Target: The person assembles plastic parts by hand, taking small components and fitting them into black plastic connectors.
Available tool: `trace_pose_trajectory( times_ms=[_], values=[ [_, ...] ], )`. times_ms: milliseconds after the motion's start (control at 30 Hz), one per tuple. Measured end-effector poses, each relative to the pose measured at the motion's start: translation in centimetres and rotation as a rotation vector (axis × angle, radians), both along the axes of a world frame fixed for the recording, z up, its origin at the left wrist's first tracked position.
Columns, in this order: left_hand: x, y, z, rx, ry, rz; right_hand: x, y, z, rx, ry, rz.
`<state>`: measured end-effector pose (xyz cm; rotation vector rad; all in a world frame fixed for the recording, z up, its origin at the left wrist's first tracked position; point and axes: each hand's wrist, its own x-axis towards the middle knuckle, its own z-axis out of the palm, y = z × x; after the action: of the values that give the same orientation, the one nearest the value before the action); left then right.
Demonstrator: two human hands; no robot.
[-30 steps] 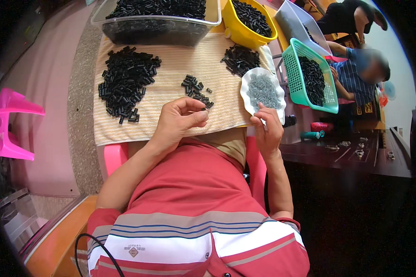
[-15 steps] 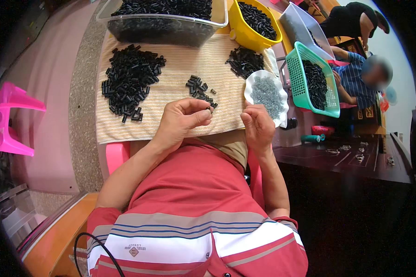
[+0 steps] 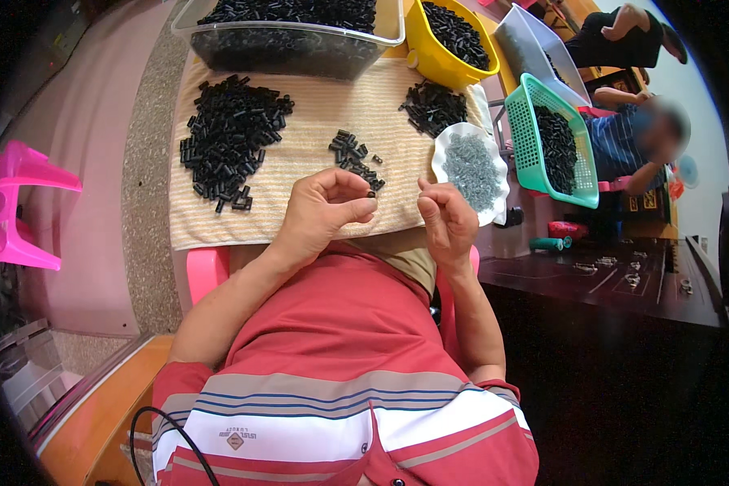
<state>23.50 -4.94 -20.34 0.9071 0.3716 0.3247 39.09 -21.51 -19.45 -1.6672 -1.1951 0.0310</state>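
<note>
This looks like a small home workshop for piecework assembly. A striped beige towel (image 3: 316, 113) serves as the work surface, heaped with small black plastic tubes (image 3: 231, 142). Along its far edge stand a clear plastic bin (image 3: 300, 44), a yellow bowl (image 3: 441, 57) and a green basket (image 3: 547, 142), all holding similar parts. Another person (image 3: 632, 138) works beside a dark wooden table (image 3: 616, 275).

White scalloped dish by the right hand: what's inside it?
The white scalloped dish holds a heap of small grey parts, too fine to make out singly. The dish floor beneath the heap is covered. The right hand is beside it, not inside.
</note>
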Motion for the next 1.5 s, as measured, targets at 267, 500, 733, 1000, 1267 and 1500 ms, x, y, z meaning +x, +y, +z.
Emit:
trace_pose_trajectory(
  times_ms=[267,500,733,1000,1267,1500],
  values=[
    [-0.2,-0.5,0.7,0.32,0.001,0.086,-0.7,0.3,-0.1,-0.002,0.164,0.055],
    [-0.3,-0.8,0.9,0.356,-0.003,0.082,-1.0,0.7,0.5,-0.03,0.206,0.054],
    [-0.3,-0.6,1.0,0.274,-0.006,0.032,-1.5,1.8,0.4,0.007,0.341,0.124],
    [-0.2,-0.5,0.4,0.191,-0.05,-0.022,-1.6,2.9,0.1,0.034,0.333,0.212],
    [0.1,-0.5,-0.3,0.159,-0.086,-0.06,-0.9,2.4,1.3,-0.159,0.237,0.314],
    [-0.3,-0.1,0.5,0.075,0.002,-0.086,-2.5,2.3,3.0,-0.173,-0.156,0.282]
  ],
)
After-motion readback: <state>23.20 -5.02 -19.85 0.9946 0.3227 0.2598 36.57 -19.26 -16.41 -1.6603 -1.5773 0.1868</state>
